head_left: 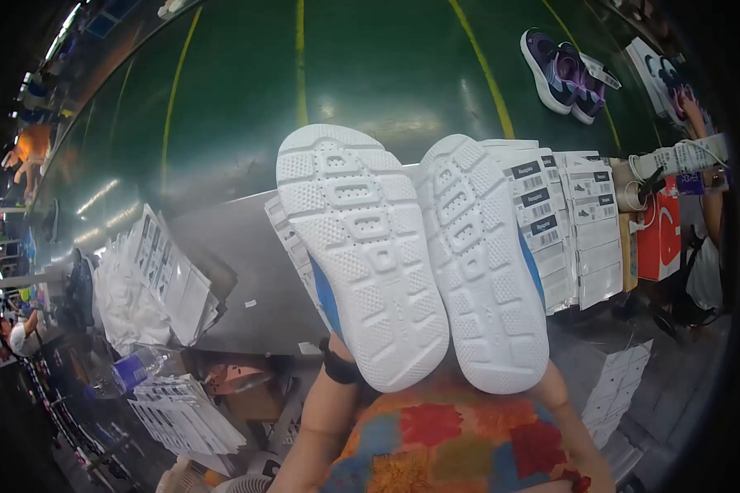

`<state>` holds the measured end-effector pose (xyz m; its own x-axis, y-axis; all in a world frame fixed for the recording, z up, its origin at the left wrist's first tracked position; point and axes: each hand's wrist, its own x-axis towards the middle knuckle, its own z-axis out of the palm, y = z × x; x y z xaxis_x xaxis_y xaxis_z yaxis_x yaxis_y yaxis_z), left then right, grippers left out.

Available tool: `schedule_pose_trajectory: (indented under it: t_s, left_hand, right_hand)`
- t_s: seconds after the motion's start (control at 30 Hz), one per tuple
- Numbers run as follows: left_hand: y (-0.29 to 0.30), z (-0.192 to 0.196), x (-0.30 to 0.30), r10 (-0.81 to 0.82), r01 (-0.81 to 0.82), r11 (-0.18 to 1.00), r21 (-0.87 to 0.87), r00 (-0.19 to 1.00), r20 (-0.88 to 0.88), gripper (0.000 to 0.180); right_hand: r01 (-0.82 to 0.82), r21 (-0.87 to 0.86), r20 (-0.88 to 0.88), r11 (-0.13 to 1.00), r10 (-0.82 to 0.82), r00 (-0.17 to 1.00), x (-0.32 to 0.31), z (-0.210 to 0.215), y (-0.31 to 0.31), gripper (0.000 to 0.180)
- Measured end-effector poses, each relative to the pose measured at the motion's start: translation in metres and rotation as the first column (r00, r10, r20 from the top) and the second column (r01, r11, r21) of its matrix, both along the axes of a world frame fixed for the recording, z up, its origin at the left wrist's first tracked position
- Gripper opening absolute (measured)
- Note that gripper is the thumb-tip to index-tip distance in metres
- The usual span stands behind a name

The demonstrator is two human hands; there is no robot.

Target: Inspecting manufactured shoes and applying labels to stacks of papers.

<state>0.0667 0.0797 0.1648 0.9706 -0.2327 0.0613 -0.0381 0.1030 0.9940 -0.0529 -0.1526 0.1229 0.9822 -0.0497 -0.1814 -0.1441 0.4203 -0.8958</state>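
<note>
A pair of blue shoes is held up before me, with the white patterned soles facing me. My left hand (340, 348), below a black wristband, holds the left shoe (362, 255) from behind, so its fingers are hidden. Behind the right shoe (487, 271), my right hand (553, 384) is mostly covered and only its wrist side shows. Slivers of blue upper peek out beside both soles. A printed white sheet (284, 223) sticks out behind the left shoe; I cannot tell whether it is held.
A green conveyor belt (238, 90) with yellow lines runs across the far side, carrying a dark purple pair of shoes (563, 74). Label sheet stacks (596, 238) stand right, near a red shoebox (659, 238). More sheets (168, 279) and a plastic bottle (136, 370) lie left. Other people work nearby.
</note>
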Motion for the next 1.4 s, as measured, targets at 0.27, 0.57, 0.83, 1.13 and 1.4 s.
schedule_pose_trajectory:
  t_s: [0.27, 0.57, 0.83, 1.13, 1.4]
  left_hand:
    - [-0.005, -0.048, 0.005, -0.047, -0.102, 0.883, -0.459, 0.952, -0.302, 0.049]
    - [0.073, -0.036, 0.107, 0.384, -0.383, 0.866, 0.321, 0.921, 0.062, 0.036]
    - [0.120, -0.039, -0.061, 0.087, -0.307, 0.862, 0.403, 0.873, 0.480, 0.037]
    - [0.269, -0.019, -0.276, 0.759, -0.495, -0.451, 0.743, 0.225, 0.611, 0.022]
    - [0.286, -0.043, -0.316, 0.897, -0.302, -0.367, 0.880, 0.135, 0.421, 0.026]
  right_hand:
    - [-0.013, 0.016, -0.049, 1.000, 0.014, 0.999, 0.017, 0.011, -0.027, 0.039]
    - [-0.307, -0.232, 0.014, 0.923, 0.319, 0.948, 0.267, -0.042, 0.017, 0.030]
    - [-0.136, -0.443, -0.112, 0.886, 0.095, 0.989, 0.318, -0.087, 0.025, 0.053]
    - [-0.024, -0.654, 0.301, 0.756, 0.289, 0.909, 0.267, -0.033, 0.109, 0.042]
    - [-0.378, -0.883, 0.135, 0.279, 0.922, 0.364, 0.151, 0.021, 0.286, 0.035]
